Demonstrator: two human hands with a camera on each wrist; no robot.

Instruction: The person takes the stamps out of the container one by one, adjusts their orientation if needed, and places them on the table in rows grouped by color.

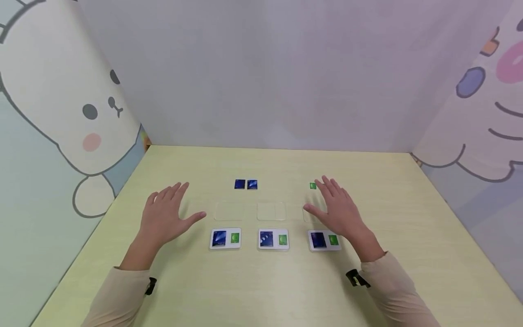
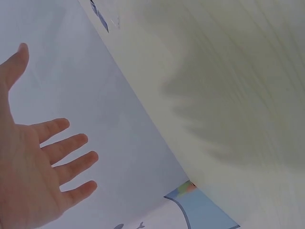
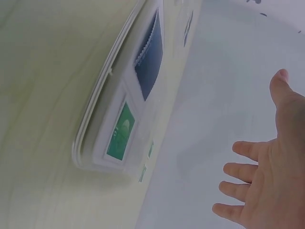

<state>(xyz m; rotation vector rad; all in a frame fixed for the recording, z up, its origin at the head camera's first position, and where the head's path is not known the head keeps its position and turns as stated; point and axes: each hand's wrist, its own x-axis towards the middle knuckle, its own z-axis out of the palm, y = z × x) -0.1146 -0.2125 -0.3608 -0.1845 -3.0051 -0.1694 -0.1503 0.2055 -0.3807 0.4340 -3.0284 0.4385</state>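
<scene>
Both hands hold nothing. My left hand (image 1: 165, 215) hovers over the table's left side, fingers straight and thumb apart; its palm shows in the left wrist view. My right hand (image 1: 341, 211) is spread above the right-hand white case (image 1: 325, 240), its fingertips beside a small green square (image 1: 312, 185). That case bears a dark blue picture and a green one. Two similar white cases, a middle one (image 1: 273, 240) and a left one (image 1: 225, 238), lie in the same row. Behind them lie clear rectangular pieces, one on the left (image 1: 229, 211) and one in the middle (image 1: 271, 211); another is partly hidden by my right hand.
Two small dark blue picture squares, one plain (image 1: 239, 184) and one with a light streak (image 1: 252, 184), lie farther back on the pale wooden table (image 1: 269, 286). A plain curtain (image 1: 261, 81) stands behind it, with cartoon-printed sheets (image 1: 53, 113) along both sides.
</scene>
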